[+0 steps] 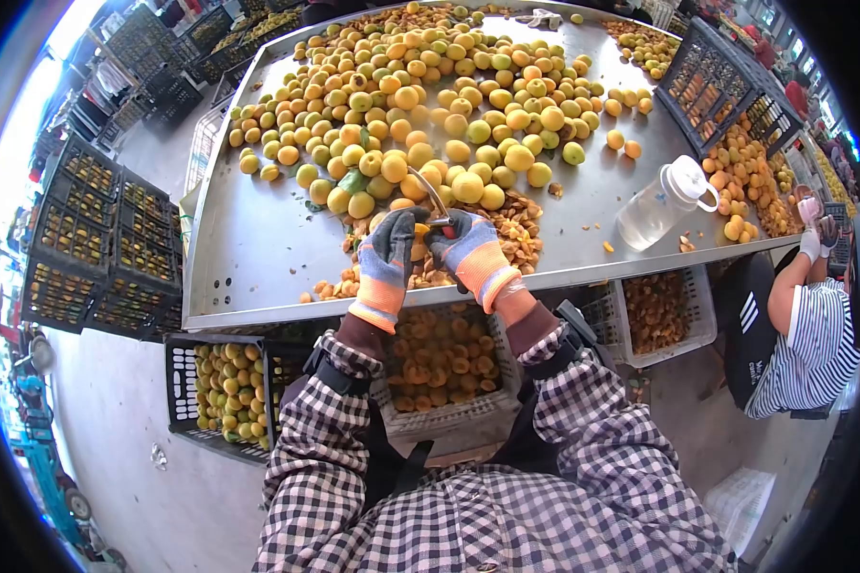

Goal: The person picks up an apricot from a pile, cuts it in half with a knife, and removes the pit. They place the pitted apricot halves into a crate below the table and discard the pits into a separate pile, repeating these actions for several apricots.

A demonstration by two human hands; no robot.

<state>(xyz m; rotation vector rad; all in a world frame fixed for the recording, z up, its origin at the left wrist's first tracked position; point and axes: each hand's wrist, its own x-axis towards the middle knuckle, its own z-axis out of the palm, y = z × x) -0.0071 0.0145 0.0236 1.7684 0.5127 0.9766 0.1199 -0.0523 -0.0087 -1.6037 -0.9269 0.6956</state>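
Note:
Both my hands wear orange and grey gloves and meet over the near edge of the metal table (287,239). My right hand (473,256) is closed on the red handle of a tool with a curved metal blade (428,191). Close beside it, my left hand (388,260) has its fingers bent around an orange fruit (419,246), mostly hidden by the glove. Under and behind the hands lies a heap of cut fruit pieces (516,229). Farther back spreads a big pile of whole yellow-green fruit (392,105).
A clear bottle (648,212) stands right of the hands. Below the table edge are a crate of fruit halves (411,406), a black crate of whole fruit (177,382) and a white crate of pieces (707,320). A co-worker in stripes (817,334) sits at the right.

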